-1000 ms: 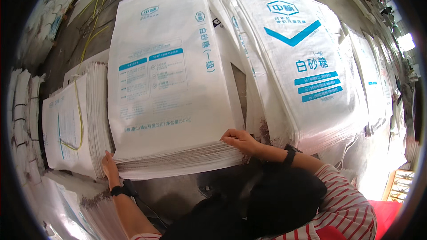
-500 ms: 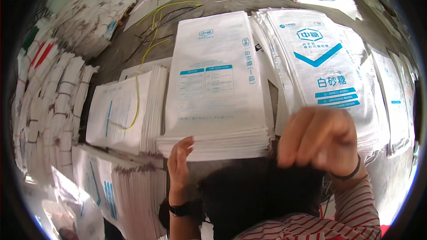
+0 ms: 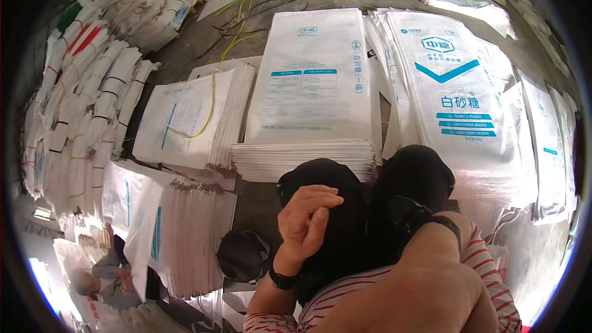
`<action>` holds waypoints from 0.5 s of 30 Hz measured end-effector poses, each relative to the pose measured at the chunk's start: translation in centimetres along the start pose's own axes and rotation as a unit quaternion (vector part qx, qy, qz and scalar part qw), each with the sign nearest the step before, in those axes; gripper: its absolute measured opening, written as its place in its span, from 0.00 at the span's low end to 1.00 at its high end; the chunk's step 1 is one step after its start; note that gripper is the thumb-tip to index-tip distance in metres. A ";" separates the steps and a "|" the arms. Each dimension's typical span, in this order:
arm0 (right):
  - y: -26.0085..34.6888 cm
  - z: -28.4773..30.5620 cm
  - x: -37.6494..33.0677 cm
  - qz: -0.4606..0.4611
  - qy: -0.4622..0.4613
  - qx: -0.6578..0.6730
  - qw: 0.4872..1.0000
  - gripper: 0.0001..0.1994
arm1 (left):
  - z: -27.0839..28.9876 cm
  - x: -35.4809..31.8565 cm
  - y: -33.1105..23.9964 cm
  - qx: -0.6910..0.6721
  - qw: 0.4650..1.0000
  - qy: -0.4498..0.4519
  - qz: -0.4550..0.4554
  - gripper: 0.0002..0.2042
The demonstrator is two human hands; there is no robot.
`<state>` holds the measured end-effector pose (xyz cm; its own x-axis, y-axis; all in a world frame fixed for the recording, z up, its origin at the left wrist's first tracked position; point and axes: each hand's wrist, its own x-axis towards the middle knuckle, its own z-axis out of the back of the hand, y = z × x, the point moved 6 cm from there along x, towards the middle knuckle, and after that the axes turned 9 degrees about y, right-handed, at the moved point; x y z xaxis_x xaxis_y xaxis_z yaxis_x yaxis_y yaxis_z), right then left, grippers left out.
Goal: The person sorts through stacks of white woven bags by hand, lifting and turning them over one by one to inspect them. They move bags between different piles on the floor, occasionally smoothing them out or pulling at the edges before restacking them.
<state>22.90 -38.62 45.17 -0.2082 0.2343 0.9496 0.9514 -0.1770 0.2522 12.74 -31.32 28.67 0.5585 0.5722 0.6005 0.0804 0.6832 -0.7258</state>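
Note:
My left hand is raised over my dark-clothed left leg. Its fingers bend loosely to the right, the thumb stands apart, and nothing is held. Large and close at the bottom, my right hand is lifted toward the camera; its fingers cannot be made out. A dark band circles that wrist, and a black strapped piece shows beside it over my right knee. Just beyond my knees lies a stack of flat white woven sacks with blue print. Neither hand touches it. To its right is another stack of printed white sacks.
Left of the middle stack are a lower sack pile and a thick pile with stacked edges. Tied sack bundles fill the far left. A yellow strap lies on the floor. Another person is at lower left, near a dark round object.
My left hand has moved right and away from the front edge of the middle stack. My right hand has come back from the right stack toward the camera. The view has shifted, showing my knees.

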 end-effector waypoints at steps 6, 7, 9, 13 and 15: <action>0.1 -1.0 -0.2 -0.007 0.006 0.020 1.000 0.08 | -0.9 0.3 -0.6 0.046 0.998 0.019 -0.023 0.05; 0.2 -1.0 -0.2 -0.008 0.006 0.020 1.000 0.08 | -1.0 0.3 -0.7 0.046 0.998 0.021 -0.022 0.05; 0.3 -0.8 -0.4 -0.011 0.001 0.025 1.000 0.08 | -1.2 0.5 -0.8 0.048 0.998 0.024 -0.016 0.05; -0.2 0.4 -0.5 -0.017 -0.003 0.047 0.999 0.07 | -0.8 0.4 -0.8 0.061 0.998 0.020 0.003 0.05; -0.4 1.1 -1.0 -0.021 -0.011 0.050 0.998 0.07 | -1.1 0.3 -0.1 0.055 0.998 0.007 -0.015 0.08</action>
<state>22.95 -37.77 43.95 -0.2446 0.2601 0.9341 0.9600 -0.0705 0.2711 13.79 -31.72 28.55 0.5689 0.5454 0.6156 0.0058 0.7458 -0.6661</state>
